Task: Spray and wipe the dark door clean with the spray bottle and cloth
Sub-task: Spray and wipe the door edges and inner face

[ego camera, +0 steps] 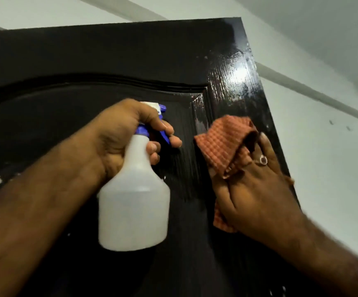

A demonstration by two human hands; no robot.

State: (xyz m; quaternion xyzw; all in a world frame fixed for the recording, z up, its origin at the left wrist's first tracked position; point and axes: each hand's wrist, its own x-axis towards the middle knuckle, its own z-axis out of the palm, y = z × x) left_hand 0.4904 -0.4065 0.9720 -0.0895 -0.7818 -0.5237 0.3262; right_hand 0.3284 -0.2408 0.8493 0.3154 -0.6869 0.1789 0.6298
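Near the top right corner of the dark door (114, 61) we hold both our hands up against its surface. Our left hand (118, 138) grips the neck of the spray bottle (134, 202), a white plastic bottle with a blue and white spray head; the fingers are curled round the neck and the blue trigger, and the nozzle points toward the door panel. The bottle hangs below the hand, in front of the raised panel of the door. Our right hand (257, 189) lies flat on the right frame part of the door and presses the cloth (223, 144), an orange-red checked one, against it; the fingers are straight and close together, and one of them wears a ring (263, 160). The cloth is bunched, it sticks out above the fingertips and also below the palm on the left side. Above the cloth the door surface is glossy, with wet-looking streaks and a bright reflection. Behind the door we see a pale wall (323, 146).
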